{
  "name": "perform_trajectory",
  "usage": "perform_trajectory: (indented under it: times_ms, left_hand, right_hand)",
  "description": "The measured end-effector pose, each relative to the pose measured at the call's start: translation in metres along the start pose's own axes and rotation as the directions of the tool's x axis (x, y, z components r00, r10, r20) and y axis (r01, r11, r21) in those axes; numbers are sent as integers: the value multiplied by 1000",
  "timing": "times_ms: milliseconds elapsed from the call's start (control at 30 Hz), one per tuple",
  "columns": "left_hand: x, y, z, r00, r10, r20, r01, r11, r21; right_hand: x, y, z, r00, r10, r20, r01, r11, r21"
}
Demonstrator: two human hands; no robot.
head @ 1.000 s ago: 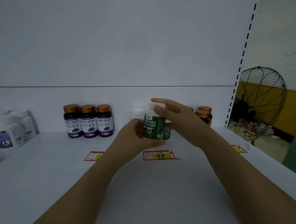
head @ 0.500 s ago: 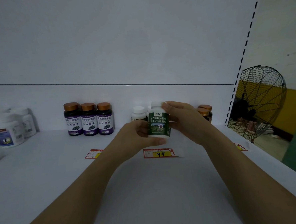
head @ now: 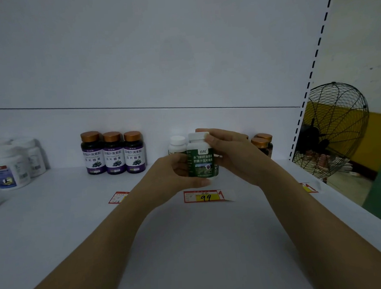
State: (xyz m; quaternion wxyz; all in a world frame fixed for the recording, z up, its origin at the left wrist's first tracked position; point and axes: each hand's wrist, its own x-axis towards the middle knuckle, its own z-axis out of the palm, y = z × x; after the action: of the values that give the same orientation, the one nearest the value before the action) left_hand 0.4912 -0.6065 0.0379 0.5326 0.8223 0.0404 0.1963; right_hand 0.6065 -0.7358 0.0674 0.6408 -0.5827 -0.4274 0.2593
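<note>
A white-capped bottle with a green label is held upright just above the white shelf, its label facing me. My left hand grips its lower left side, thumb under the base. My right hand holds it from the right, fingers curled round the cap and back. A second white-capped bottle stands behind it on the shelf, partly hidden.
Three purple-labelled bottles with copper caps stand at the back left, white bottles at far left, brown copper-capped bottles behind my right hand. Price tags lie on the shelf. A black fan stands right of the shelf.
The green-labelled bottle went from tilted to upright and turned so its label front faces me. Both hands kept hold of it and lowered slightly.
</note>
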Motion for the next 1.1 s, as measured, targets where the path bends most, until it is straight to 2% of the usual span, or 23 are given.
perform_trajectory:
  times_ms: [167, 267, 367, 500, 667, 800, 900, 1000, 1100]
  left_hand:
    - [2, -4, 0, 999, 27, -33, -24, 998, 64]
    - [4, -8, -3, 983, 112, -149, -87, 982, 169]
    - [7, -9, -8, 912, 267, -310, -209, 956, 207]
    - [8, -10, -14, 790, 411, -456, -294, 906, 305]
    - [8, -13, -15, 788, 399, -469, -279, 910, 305]
    - [7, -4, -15, 833, 363, -417, -270, 925, 266]
    - [2, 9, -15, 920, 267, -287, -252, 964, 87]
    - [-5, 20, -14, 988, 86, -127, -90, 996, -26]
    - [-6, 23, -10, 994, -103, 29, 107, 968, -228]
  right_hand:
    - [0, -1, -1, 1000, 5, 17, -4, 999, -49]
    - [-2, -4, 4, 993, -106, 45, 115, 954, -276]
    - [-4, -10, 14, 952, -287, 110, 308, 895, -322]
    - [-4, -10, 22, 904, -391, 173, 428, 819, -383]
    - [-3, -7, 24, 897, -393, 202, 441, 774, -455]
    - [-6, -14, 19, 900, -397, 180, 435, 801, -410]
    - [-9, -24, 10, 926, -349, 144, 377, 851, -365]
    - [-11, -29, 1, 977, -198, 78, 212, 939, -271]
    - [-6, -24, -3, 999, 16, -28, -21, 986, -165]
